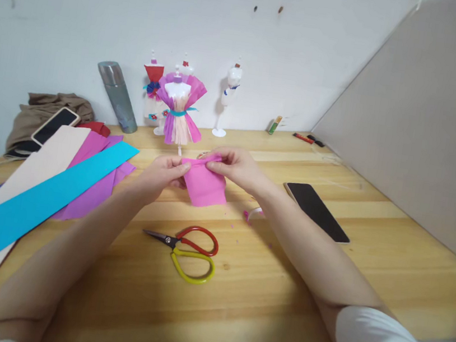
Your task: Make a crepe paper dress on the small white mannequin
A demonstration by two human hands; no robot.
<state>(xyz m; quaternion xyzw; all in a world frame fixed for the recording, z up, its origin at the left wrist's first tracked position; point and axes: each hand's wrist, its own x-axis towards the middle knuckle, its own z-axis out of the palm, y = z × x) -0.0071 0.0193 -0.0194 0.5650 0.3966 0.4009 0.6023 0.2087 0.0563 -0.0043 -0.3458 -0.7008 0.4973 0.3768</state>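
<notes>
- Left hand [162,175] and right hand [232,166] each have a grip pinched on the top edge of the small pink crepe paper piece [206,186], held just above the wooden desk [264,278]
- Folds probably come out neater with small, even pinches along that edge
- Red and yellow scissors [189,250] lie near, black phone [316,210] to the right, blue paper strip [32,206] left; open room is toward the near edge
</notes>
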